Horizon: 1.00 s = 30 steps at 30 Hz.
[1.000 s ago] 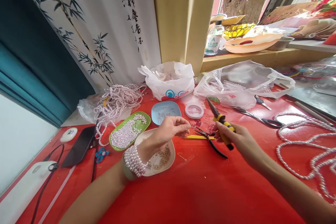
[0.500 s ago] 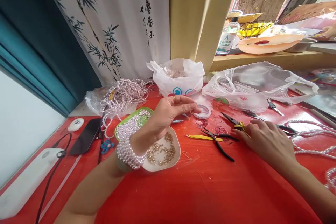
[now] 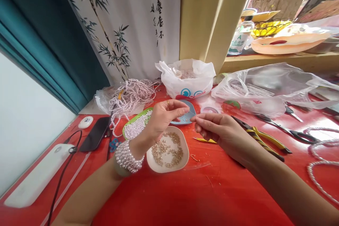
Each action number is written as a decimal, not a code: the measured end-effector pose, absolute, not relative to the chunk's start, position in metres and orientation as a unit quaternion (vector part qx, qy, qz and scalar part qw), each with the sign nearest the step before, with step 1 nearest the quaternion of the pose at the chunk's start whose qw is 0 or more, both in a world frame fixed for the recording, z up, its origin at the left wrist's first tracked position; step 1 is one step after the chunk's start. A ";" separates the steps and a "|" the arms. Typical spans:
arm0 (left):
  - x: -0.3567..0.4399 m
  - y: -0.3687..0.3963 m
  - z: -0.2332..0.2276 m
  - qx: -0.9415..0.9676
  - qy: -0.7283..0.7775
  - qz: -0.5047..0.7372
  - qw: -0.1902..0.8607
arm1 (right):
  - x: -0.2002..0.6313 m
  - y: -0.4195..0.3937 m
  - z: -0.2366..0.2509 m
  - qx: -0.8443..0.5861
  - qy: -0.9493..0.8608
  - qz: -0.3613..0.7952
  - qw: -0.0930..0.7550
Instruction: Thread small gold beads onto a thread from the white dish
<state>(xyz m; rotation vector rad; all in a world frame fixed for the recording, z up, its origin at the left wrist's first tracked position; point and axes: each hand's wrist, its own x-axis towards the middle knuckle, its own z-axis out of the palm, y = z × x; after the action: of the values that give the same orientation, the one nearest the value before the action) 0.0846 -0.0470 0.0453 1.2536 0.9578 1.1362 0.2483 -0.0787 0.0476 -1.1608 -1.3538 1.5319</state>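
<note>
My left hand [image 3: 165, 120], with a band of pearly beads [image 3: 128, 157] round its wrist, is closed in a pinch above the dishes. Facing it, my right hand [image 3: 215, 127] also pinches, its fingertips close to the left ones. Whatever is in either pinch is too fine to make out. Below them are a white dish [image 3: 182, 164] of gold beads and a blue dish [image 3: 189, 107] with small bits in it. A green dish [image 3: 125, 132] of pearly beads is partly behind my left hand. Yellow tweezers [image 3: 205, 140] are partly covered by my right hand.
Yellow-and-black pliers [image 3: 267, 141] and scissors [image 3: 288, 130] lie on the right, near pearl strands [image 3: 317, 164]. Plastic bags [image 3: 189, 83] line the back. Bead strings [image 3: 132, 95], a phone [image 3: 94, 134] and a white power bank [image 3: 37, 178] are on the left.
My right hand has left the yellow-and-black pliers and moved left to meet my left hand. The view has shifted slightly, and the blue dish shows more.
</note>
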 end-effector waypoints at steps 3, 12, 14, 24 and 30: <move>0.067 -0.045 0.039 0.561 0.432 0.449 0.544 | 0.252 -0.068 0.038 -0.473 -0.560 0.571 0.369; 0.048 -0.033 0.021 0.635 0.457 0.387 0.489 | 0.239 -0.051 0.029 -0.530 -0.770 0.274 0.226; 0.052 -0.031 0.021 0.646 0.445 0.386 0.486 | 0.230 -0.049 0.031 -0.512 -0.777 0.281 0.235; 0.004 0.014 -0.001 0.654 0.564 0.375 0.338 | 0.239 -0.024 -0.005 -0.505 -0.706 0.386 0.313; -0.006 0.033 -0.037 0.704 0.575 0.259 0.326 | 0.242 -0.019 -0.027 -0.490 -0.662 0.470 0.317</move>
<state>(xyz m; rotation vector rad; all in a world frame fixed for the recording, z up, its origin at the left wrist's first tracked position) -0.0058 0.0332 -0.0366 1.8447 1.5066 0.6795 0.2416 -0.0194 -0.0269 -1.2886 -1.7437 1.2376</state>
